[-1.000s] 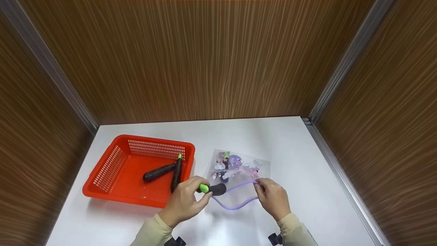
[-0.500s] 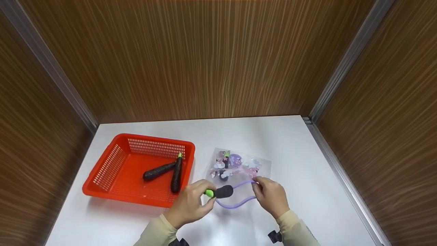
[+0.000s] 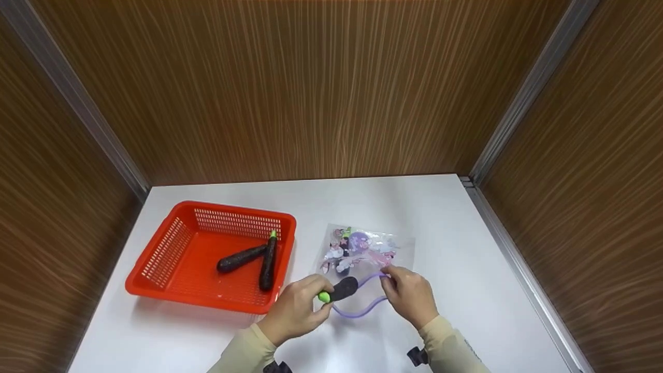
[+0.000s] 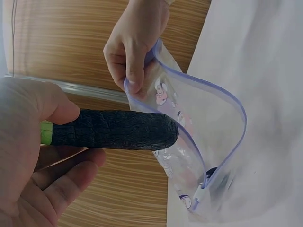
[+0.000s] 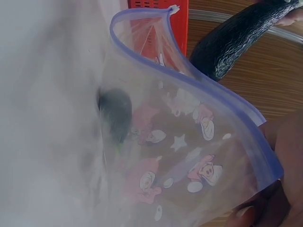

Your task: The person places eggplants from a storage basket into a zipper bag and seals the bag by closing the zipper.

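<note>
My left hand (image 3: 296, 311) pinches a dark eggplant (image 3: 345, 288) by its bright green stem end. In the left wrist view, the eggplant's rounded black end (image 4: 163, 132) overlaps the near rim of a clear zip bag's open mouth. My right hand (image 3: 412, 295) pinches the purple zip edge of this bag (image 5: 161, 189), which is printed with pink and white cartoon figures. Its mouth gapes between the hands. Another dark eggplant (image 5: 116, 113) shows blurred through the bag's plastic.
Left of the hands stands a red plastic basket (image 3: 197, 304) with slotted walls. Inside it lie two dark eggplants, one slanted (image 3: 241, 259) and one leaning against the right side (image 3: 268, 264). Wood-grain panels (image 3: 311, 93) enclose the white table (image 3: 497, 311) at the back and sides.
My left hand has moved right with the eggplant, away from the basket and closer to the bag's mouth. The right hand keeps its grip on the zip edge, nearly still.
</note>
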### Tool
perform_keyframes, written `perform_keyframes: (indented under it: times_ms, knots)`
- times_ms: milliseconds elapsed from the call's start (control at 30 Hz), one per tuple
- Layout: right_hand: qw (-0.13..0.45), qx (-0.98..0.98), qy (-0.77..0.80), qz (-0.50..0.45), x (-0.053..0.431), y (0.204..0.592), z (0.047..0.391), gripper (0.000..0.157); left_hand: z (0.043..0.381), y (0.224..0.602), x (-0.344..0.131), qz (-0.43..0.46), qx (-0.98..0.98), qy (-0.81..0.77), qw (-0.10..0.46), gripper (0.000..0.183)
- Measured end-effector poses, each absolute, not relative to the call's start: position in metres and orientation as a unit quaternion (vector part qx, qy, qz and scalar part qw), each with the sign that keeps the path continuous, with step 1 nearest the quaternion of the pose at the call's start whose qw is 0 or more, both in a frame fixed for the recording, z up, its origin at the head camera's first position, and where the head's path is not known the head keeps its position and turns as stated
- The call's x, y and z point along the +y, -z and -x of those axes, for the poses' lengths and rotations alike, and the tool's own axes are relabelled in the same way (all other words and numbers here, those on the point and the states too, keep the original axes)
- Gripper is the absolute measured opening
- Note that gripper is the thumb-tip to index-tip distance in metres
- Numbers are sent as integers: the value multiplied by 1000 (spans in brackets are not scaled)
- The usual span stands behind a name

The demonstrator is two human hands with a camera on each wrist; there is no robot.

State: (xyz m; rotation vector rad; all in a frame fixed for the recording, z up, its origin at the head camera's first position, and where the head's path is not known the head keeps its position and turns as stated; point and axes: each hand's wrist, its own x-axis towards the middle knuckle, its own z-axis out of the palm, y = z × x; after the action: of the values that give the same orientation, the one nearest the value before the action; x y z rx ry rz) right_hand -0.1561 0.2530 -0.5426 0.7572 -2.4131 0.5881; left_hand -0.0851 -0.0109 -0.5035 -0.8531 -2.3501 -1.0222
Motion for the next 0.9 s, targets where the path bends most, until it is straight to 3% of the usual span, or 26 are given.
perform_keyframes:
  times_ms: [900]
  knots:
    - [229, -914, -211, -260, 248, 538, 156, 10, 77, 502, 0, 342, -839, 361, 220, 22]
